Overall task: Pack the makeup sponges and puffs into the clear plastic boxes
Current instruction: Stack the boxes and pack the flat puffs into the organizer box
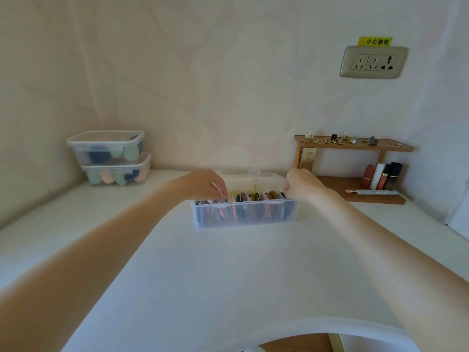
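Near the table's back edge, the divided box is steadied at its right end by the curled right hand, though whether it is actually gripped cannot be told, while upright puffs are pinched by the left hand, seemingly for tidy packing.

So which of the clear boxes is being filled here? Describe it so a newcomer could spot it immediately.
Start at the white table. Near its middle, between the left hand and the right hand, sits the divided clear box with its lid open. Unlike the two stacked lidded boxes in the far left corner, it is split into narrow compartments holding flat puffs on edge.
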The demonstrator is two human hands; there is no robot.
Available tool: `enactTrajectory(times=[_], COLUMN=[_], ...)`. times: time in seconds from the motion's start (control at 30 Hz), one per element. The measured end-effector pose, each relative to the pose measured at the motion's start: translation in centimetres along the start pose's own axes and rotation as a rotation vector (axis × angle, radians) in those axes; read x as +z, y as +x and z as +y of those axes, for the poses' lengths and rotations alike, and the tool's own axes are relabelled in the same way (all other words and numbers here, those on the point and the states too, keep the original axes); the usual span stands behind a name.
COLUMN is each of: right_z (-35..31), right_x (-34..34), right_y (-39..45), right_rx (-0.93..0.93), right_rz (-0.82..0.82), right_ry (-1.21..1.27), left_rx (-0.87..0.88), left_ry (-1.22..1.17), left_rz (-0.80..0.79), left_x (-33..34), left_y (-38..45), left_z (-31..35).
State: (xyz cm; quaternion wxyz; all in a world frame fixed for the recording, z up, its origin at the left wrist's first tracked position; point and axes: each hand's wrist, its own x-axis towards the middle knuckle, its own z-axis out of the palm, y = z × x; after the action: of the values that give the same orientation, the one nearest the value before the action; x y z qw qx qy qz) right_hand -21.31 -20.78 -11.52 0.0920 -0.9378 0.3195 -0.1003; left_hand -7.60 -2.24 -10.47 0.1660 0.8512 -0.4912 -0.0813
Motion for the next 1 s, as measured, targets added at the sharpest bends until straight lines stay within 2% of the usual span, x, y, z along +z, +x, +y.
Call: enactTrajectory(times=[0.13, 0.2, 0.27, 0.37, 0.43, 0.5, 0.57, 0.63, 0.73, 0.83, 1.0], right_z=[-0.6, -0.2, 0.4, 1.0, 1.0, 0.7, 0.5, 0.2, -0.6, -1.4, -1.9], right_x=[-0.5, -0.9, -1.5, -1.7, -0.9, 0.2, 0.9, 1.3, 1.4, 1.7, 1.6], right_y=[0.2, 0.8, 1.6, 2.4, 2.8, 3.1, 3.6, 4.1, 4.2, 4.1, 3.6], right_rx=[-0.036, -0.032, 0.011, 0.105, 0.186, 0.28, 0.348, 0.386, 0.397, 0.327, 0.252], right_rz=[-0.001, 0.022, 0.113, 0.179, 0.099, -0.025, -0.074, -0.053, -0.032, -0.017, 0.089], right_ry=[-0.065, 0.033, 0.176, 0.313, 0.432, 0.657, 0.871, 1.008, 1.147, 1.269, 1.315], left_rx=[0.041, 0.018, -0.053, -0.273, -0.45, -0.543, -0.564, -0.601, -0.55, -0.48, -0.271], left_ry=[0.058, -0.003, -0.1, -0.211, -0.434, -0.849, -1.132, -1.279, -1.405, -1.364, -1.356], left_rz=[-0.024, 0.005, 0.147, 0.351, 0.308, 0.208, 0.24, 0.339, 0.49, 0.593, 0.721], left_x=[0.5, 0.1, -0.4, -0.3, 0.4, 1.0, 1.1, 0.8, 0.1, -0.4, -1.2], left_y=[-0.2, -0.2, 0.0, 0.5, 0.8, 1.5, 2.7, 3.7, 4.4, 4.2, 2.3], left_z=[0.7, 0.7, -0.2, -1.9, -2.7, -3.0, -3.5, -4.0, -4.4, -4.9, -5.0])
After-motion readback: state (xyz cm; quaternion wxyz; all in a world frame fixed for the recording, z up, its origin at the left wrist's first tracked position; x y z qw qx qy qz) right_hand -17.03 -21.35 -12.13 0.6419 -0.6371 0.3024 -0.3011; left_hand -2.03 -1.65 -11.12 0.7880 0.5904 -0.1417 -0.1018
